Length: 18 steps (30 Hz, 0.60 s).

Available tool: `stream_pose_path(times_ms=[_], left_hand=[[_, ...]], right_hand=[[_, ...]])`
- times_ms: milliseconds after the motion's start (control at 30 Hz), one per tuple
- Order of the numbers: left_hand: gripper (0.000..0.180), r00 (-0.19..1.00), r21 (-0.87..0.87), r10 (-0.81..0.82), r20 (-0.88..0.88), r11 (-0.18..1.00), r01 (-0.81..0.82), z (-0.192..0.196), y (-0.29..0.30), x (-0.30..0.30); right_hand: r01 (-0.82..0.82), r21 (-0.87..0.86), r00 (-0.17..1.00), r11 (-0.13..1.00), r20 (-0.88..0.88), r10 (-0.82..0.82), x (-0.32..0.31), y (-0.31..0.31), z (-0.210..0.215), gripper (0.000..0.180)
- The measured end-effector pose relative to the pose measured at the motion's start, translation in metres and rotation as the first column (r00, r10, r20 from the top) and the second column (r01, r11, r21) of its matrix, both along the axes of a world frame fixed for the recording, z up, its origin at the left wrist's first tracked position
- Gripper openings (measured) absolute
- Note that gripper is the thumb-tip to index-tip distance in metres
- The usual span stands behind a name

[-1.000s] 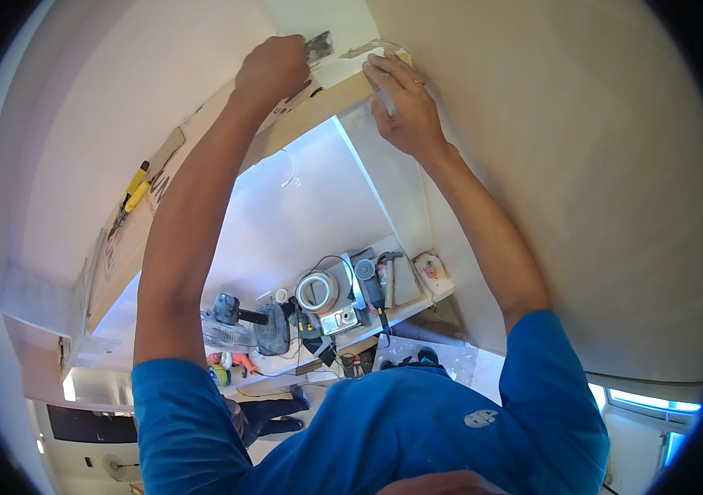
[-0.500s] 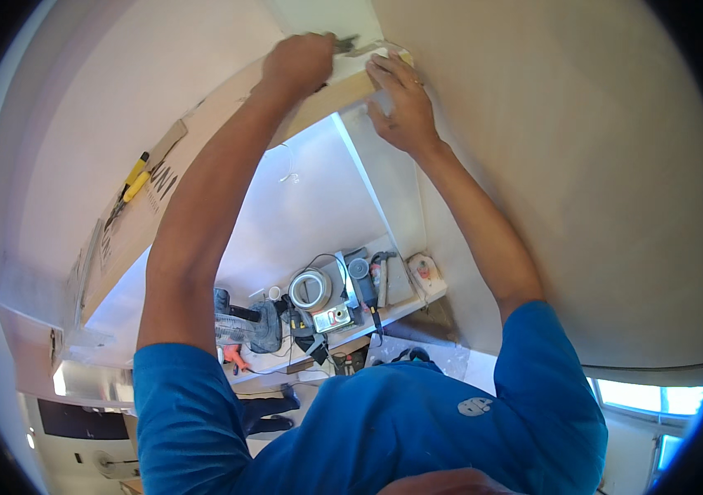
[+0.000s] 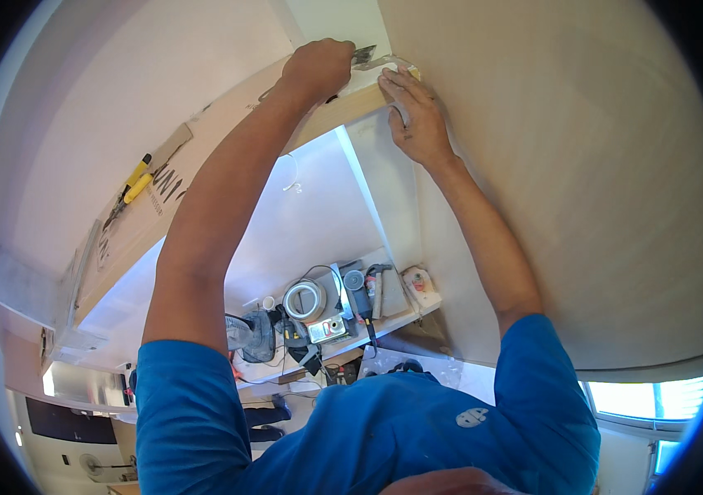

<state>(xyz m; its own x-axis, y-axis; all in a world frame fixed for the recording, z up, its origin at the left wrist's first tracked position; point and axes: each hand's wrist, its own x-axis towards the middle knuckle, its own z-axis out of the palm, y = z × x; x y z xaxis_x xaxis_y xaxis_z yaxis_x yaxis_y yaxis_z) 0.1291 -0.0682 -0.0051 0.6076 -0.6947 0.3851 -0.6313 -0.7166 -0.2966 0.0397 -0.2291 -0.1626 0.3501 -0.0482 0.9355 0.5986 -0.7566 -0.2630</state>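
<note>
Up at the far end of a pale wooden board (image 3: 343,106), my left hand (image 3: 318,70) is closed round a tool with a short flat grey blade, apparently a putty knife (image 3: 364,55); its handle is hidden in my fist. The blade lies by the board's end, where a greyish smear (image 3: 382,63) shows. Just right of it, my right hand (image 3: 420,124) rests on the board's front corner, fingers stretched over the top and thumb apart below. No tool shows in it.
Two yellow-handled tools (image 3: 134,183) lie left on the board beside a cardboard strip. The lower shelf (image 3: 401,320) holds a ring-shaped roll (image 3: 304,300), a grinder (image 3: 359,297), a hammer (image 3: 378,285) and a dusty fan (image 3: 259,337). A large beige panel (image 3: 566,181) stands close right.
The view has shifted slightly, so board and hands sit lower and further right. The blade in my left hand, blurred before, is sharper. My right hand stays at the board's corner.
</note>
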Motion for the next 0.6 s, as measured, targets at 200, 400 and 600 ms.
stream_pose_path(times_ms=[200, 400, 600], left_hand=[[0.028, 0.993, 0.105, -0.111, -0.05, 0.988, 0.115, 0.021, 0.006, -0.004], [0.025, 0.999, -0.148, -0.031, 0.035, 0.988, 0.036, 0.025, 0.078, -0.009], [0.021, 0.954, -0.377, -0.026, 0.3, 0.915, 0.144, -0.037, 0.186, -0.013]], right_hand=[[0.057, -0.017, 0.997, 0.998, 0.06, -0.056, -0.002, -0.005, 0.008, 0.047], [0.12, -0.047, 0.989, 0.992, -0.082, -0.124, -0.001, 0.002, 0.035, 0.028], [0.341, -0.356, 0.767, 0.87, -0.43, -0.476, 0.105, 0.003, 0.085, 0.028]])
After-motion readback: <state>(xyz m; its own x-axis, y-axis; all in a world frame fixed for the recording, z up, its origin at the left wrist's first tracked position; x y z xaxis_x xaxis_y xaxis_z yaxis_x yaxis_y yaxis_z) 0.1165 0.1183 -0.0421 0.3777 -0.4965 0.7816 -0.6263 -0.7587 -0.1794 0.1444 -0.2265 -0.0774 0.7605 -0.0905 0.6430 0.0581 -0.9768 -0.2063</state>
